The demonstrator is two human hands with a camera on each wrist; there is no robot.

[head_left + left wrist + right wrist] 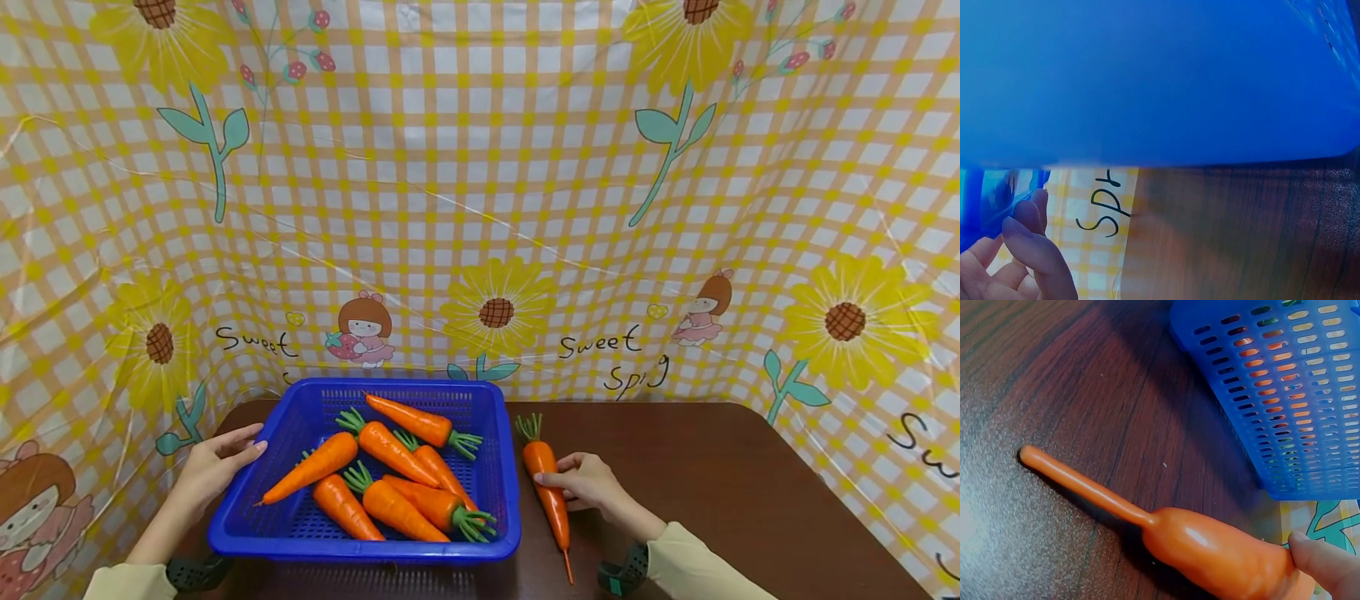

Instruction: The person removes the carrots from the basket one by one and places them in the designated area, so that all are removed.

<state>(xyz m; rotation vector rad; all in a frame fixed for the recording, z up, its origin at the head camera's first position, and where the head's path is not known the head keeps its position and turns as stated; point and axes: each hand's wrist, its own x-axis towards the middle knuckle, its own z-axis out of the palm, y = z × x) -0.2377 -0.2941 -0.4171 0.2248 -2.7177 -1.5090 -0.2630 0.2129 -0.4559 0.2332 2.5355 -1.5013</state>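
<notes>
Pinching the lone carrot (552, 502) beside the basket (360, 547) with the right hand (594, 486), gripping the rim (244, 493) with the left hand (212, 468), with seven carrots (393, 451) already inside and seemingly just this one left

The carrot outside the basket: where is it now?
In the head view, the carrot is low, slightly right of centre, just right of the blue basket, in the fingers of the right hand.

The right wrist view's bottom edge crops the held carrot (1216, 553).
</notes>
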